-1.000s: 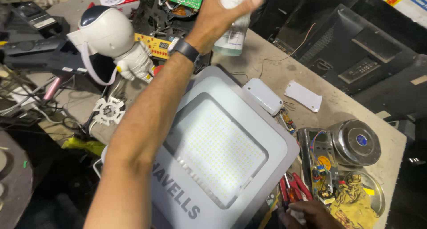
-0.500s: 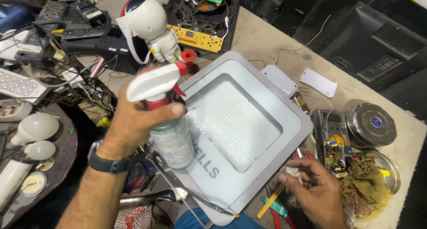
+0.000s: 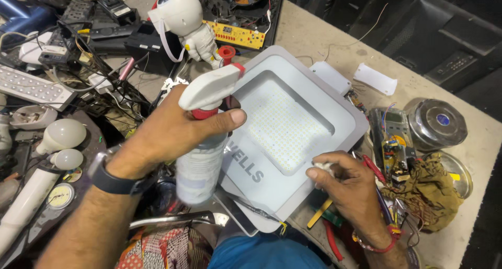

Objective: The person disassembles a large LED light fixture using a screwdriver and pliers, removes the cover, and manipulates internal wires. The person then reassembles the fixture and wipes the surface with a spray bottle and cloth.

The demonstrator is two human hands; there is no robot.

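Observation:
A large grey floodlight [image 3: 293, 128] with a panel of tiny LEDs lies tilted on the workbench. My left hand [image 3: 172, 130] grips a clear spray bottle [image 3: 201, 164] with a white and red trigger head, held over the light's near left edge, nozzle pointing across the panel. My right hand [image 3: 348, 188] rests at the light's near right edge, its fingers pinched on a small white wad [image 3: 325, 169].
A white astronaut figure [image 3: 185, 18] stands behind the light. Circuit boards, cables, bulbs [image 3: 61, 135] and adapters crowd the left. A multimeter [image 3: 391, 135], a round metal tin [image 3: 438, 123], a brown rag [image 3: 426, 190] and red-handled tools lie on the right.
My left hand brought the spray bottle down from the far side of the bench to the light's near edge. My right hand moved up onto the light's edge with the white wad.

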